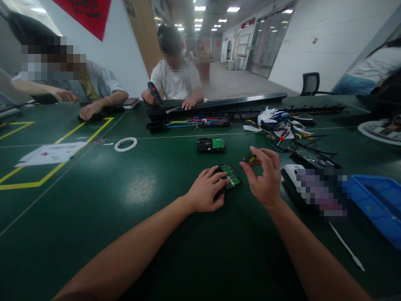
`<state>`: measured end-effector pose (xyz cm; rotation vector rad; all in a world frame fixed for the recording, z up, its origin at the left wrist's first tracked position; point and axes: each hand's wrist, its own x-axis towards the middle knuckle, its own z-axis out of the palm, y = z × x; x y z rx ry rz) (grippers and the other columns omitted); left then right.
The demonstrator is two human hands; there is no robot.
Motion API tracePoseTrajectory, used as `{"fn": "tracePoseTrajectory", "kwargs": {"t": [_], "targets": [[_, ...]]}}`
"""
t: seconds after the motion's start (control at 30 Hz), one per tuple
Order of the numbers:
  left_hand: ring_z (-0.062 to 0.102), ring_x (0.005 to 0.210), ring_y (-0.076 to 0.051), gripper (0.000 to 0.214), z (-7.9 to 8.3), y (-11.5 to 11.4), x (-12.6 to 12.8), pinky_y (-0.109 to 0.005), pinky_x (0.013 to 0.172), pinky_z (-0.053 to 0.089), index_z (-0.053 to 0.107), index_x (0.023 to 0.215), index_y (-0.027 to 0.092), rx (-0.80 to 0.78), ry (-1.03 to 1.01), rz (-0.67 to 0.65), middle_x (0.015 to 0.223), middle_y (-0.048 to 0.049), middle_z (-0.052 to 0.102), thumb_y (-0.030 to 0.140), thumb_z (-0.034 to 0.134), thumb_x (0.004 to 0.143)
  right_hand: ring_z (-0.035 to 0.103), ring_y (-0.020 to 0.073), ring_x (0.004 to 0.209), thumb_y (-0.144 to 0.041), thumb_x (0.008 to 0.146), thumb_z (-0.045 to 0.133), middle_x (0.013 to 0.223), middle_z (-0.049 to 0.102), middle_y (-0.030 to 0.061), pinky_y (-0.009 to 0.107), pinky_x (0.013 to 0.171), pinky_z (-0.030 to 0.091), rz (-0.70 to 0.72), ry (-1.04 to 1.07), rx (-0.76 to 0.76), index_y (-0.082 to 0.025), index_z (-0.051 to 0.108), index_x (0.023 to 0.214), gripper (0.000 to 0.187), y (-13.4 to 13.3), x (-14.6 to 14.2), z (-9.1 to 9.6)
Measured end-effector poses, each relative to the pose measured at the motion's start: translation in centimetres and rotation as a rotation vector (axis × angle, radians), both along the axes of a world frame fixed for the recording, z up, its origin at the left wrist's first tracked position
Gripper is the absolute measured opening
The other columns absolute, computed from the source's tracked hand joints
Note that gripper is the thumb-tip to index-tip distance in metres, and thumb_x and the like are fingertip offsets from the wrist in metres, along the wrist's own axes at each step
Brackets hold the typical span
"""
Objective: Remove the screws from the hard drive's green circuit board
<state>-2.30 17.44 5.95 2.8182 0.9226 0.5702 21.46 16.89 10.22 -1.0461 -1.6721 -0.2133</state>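
The tabletop (94,213), dark green, fills most of the frame, its near part dim and crossed by two bare forearms cut off at the bottom edge. At upper left sits a co-worker (102,77), head pixelated; at upper middle another co-worker (189,81), also pixelated, holds a power driver (154,93); at the right edge a third person (360,77) is partly cut off. A long rail (250,100) runs across the upper middle, with wires (184,124) in front. At right, a blue bin (384,200) is cut off by the frame, and beside it lies a white object (291,170) mostly hidden by pixelation, so I cannot tell what it is. A paper (53,154) lies at left. In the middle of the frame, the left hand (205,190) lies over a drive (232,177), fingers moderately spread and hiding much of it; whether they grip its edges or only rest on top, I cannot tell. To the right of it, the right hand (265,177) is raised, fingers closed to a narrow pinch on a small dark piece (250,158) with a yellow mark, partly covered and too small to identify. A second drive (211,145) lies just above the first, fully visible; a white ring (125,144) lies left of centre.
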Motion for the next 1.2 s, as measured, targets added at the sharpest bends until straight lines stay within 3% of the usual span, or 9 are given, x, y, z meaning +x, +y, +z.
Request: {"fn": "tracePoseTrajectory", "kwargs": {"t": [0.1,0.3,0.57,0.83,1.03,1.2], "targets": [[0.034,0.156,-0.043,0.061,-0.01,0.0,0.0,-0.062,0.123,0.036,0.057,0.149,0.021,0.007,-0.001,-0.004,0.158,-0.0101,0.054,0.039,0.062,0.091,0.067,0.0257,0.108,-0.023,0.095,0.073,0.127,0.063,0.0092,0.043,0.081,0.068,-0.006,-0.01,-0.001,-0.035,0.057,0.149,0.058,-0.08,0.03,0.05],[0.033,0.156,-0.043,0.06,-0.08,0.0,0.02,-0.062,0.123,0.036,0.057,0.149,0.023,0.002,0.005,0.004,0.158,-0.0098,0.054,0.04,0.061,0.092,0.071,0.0273,0.119,-0.021,0.102,0.058,0.146,0.063,0.0092,0.049,0.097,0.065,0.085,0.01,-0.087,-0.034,0.048,0.157,0.058,0.17,0.19,-0.53],[0.033,0.156,-0.043,0.061,-0.18,-0.02,-0.06,-0.062,0.124,0.035,0.057,0.15,0.022,0.011,0.006,0.002,0.159,-0.0091,0.053,0.04,0.061,0.092,0.075,0.0236,0.095,-0.03,0.098,0.07,0.123,0.074,0.0059,0.049,0.092,0.066,0.038,0.046,-0.102,-0.035,0.058,0.148,0.052,0.08,0.35,-0.38],[0.033,0.156,-0.043,0.06,-0.08,0.0,-0.11,-0.062,0.124,0.035,0.056,0.15,0.022,0.005,0.001,-0.005,0.157,-0.01,0.054,0.04,0.061,0.092,0.073,0.0261,0.121,-0.027,0.102,0.06,0.141,0.069,0.0076,0.051,0.109,0.059,0.185,0.115,-0.241,-0.034,0.048,0.155,0.054,-0.01,0.08,-0.47],[0.034,0.156,-0.043,0.061,-0.1,0.01,-0.09,-0.062,0.123,0.035,0.057,0.149,0.022,0.007,-0.006,-0.006,0.158,-0.0098,0.054,0.039,0.062,0.091,0.074,0.0268,0.115,-0.029,0.096,0.071,0.14,0.07,0.0059,0.051,0.106,0.061,0.094,0.1,-0.184,-0.034,0.056,0.148,0.054,0.01,0.23,-0.31],[0.034,0.155,-0.043,0.06,-0.09,0.0,-0.09,-0.062,0.122,0.037,0.057,0.149,0.022,0.007,-0.012,-0.007,0.157,-0.0102,0.055,0.039,0.062,0.091,0.073,0.0266,0.121,-0.029,0.101,0.062,0.141,0.071,0.0056,0.053,0.112,0.057,0.096,0.091,-0.233,-0.035,0.051,0.154,0.054,-0.13,0.25,-0.29]]}}
